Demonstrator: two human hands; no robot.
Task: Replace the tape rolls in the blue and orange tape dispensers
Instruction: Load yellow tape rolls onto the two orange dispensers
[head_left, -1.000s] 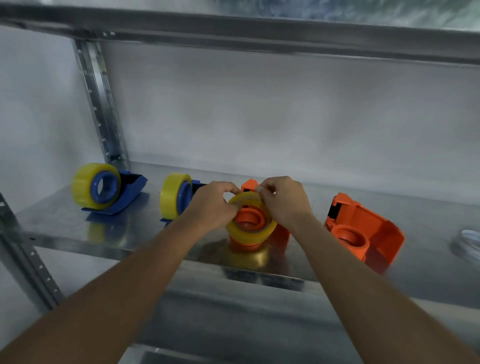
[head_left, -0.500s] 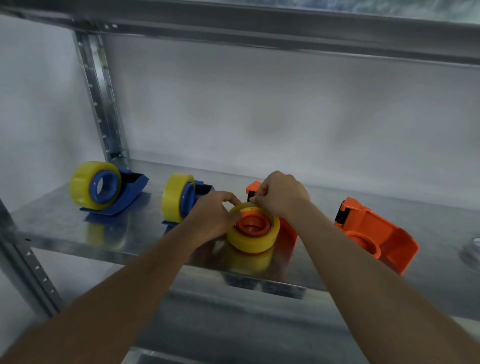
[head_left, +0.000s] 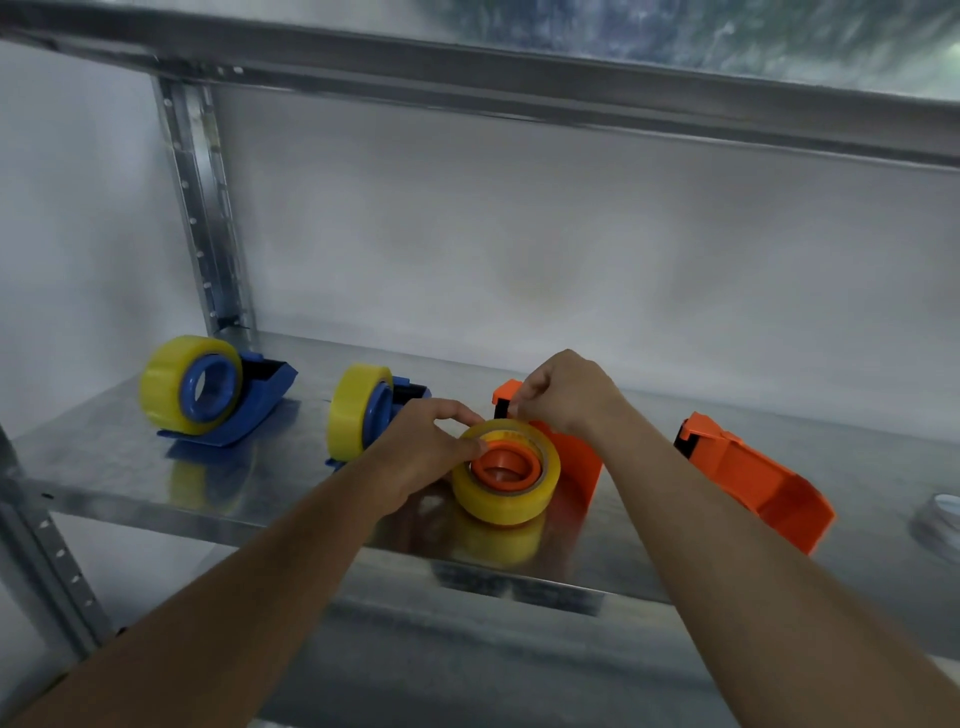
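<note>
I am threading tape on the near orange dispenser (head_left: 574, 462) on the shelf (head_left: 104, 457): my left hand (head_left: 426, 452) steadies the seated yellow roll (head_left: 506, 480), my right hand (head_left: 563, 397) pinches at the cutter end, seemingly the tape's tip. Next I judge it needs pressing onto the blade.

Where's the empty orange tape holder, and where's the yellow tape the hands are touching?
empty orange dispenser (head_left: 748, 470), head view, on its sloping side wall.
yellow tape roll (head_left: 501, 501), head view, on its outer front face.

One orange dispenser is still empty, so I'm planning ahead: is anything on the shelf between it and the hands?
Nothing visible: bare shelf separates the empty orange dispenser from the right hand.
</note>
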